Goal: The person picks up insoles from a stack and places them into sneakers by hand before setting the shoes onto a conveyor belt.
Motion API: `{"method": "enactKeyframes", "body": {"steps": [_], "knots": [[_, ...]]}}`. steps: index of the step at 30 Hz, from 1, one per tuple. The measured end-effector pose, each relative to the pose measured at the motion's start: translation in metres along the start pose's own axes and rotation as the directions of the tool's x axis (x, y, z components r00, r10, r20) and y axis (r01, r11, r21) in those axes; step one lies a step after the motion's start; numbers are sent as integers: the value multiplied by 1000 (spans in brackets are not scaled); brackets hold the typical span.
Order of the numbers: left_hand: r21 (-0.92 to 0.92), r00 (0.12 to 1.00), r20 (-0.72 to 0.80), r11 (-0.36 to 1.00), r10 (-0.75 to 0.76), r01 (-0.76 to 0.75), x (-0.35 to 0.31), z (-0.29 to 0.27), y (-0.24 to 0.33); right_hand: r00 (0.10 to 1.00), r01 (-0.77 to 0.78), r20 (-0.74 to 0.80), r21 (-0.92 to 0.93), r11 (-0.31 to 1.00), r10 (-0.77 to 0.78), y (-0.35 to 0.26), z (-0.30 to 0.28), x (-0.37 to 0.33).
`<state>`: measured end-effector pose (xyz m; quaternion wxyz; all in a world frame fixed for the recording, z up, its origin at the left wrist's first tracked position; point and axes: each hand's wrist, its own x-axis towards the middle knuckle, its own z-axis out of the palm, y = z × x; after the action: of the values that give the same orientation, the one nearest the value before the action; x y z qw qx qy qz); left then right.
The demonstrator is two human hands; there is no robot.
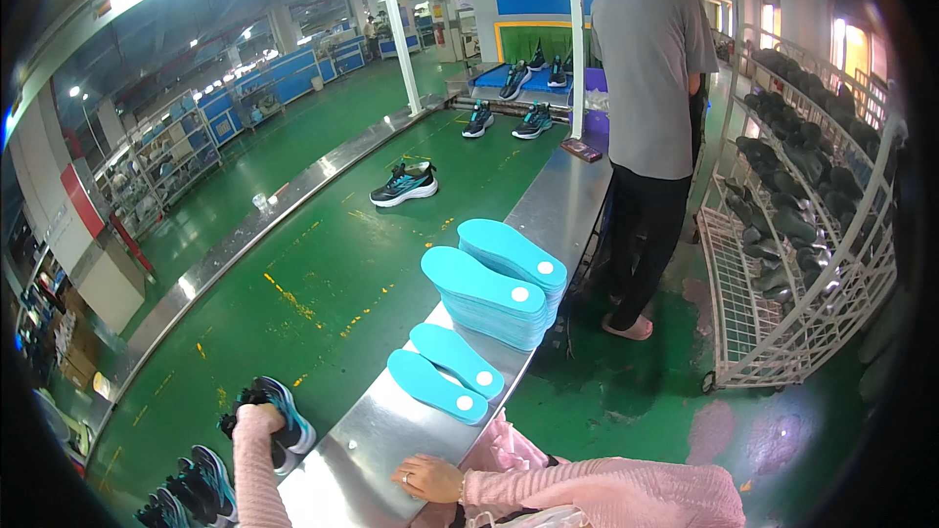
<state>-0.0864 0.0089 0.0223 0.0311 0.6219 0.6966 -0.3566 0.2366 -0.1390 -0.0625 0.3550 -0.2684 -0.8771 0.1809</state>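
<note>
My left hand [261, 418] reaches down to the green belt at lower left and grips a black sneaker [295, 427] with teal trim; part of its fingers is hidden by the shoe. My right hand [430, 477] rests on the metal ledge [360, 445] with its fingers stretched out, holding nothing. Just beyond it lie two low piles of turquoise insoles [435, 386], each with a white dot at the heel. Farther along the ledge, two taller stacks of insoles [484, 293] stand side by side. More black sneakers [202, 482] sit left of my left hand.
A single sneaker [404, 186] stands farther up the green belt [323, 274]; several others are near the machine opening [536, 41] at its far end. A person in grey [650, 68] stands right of the belt. A white wire rack [758, 352] holds dark shoe-shaped pieces.
</note>
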Motion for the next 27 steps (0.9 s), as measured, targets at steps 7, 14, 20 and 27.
{"method": "enactKeyframes", "body": {"steps": [7,14,20,27], "knots": [[-643,856,-496,724,-144,-251,23,82,-45,999,-20,35,-54,998,22,-9,-8,10],[-677,680,-286,-361,-675,-642,66,123,-6,998,62,4,-94,994,-62,-6,-1,7],[-629,93,-575,366,-813,-686,-17,32,35,1000,15,27,-144,989,-11,1,-2,4],[-570,231,-564,172,-793,-803,-27,10,114,1000,6,-3,-105,994,-6,-10,-4,12]]}}
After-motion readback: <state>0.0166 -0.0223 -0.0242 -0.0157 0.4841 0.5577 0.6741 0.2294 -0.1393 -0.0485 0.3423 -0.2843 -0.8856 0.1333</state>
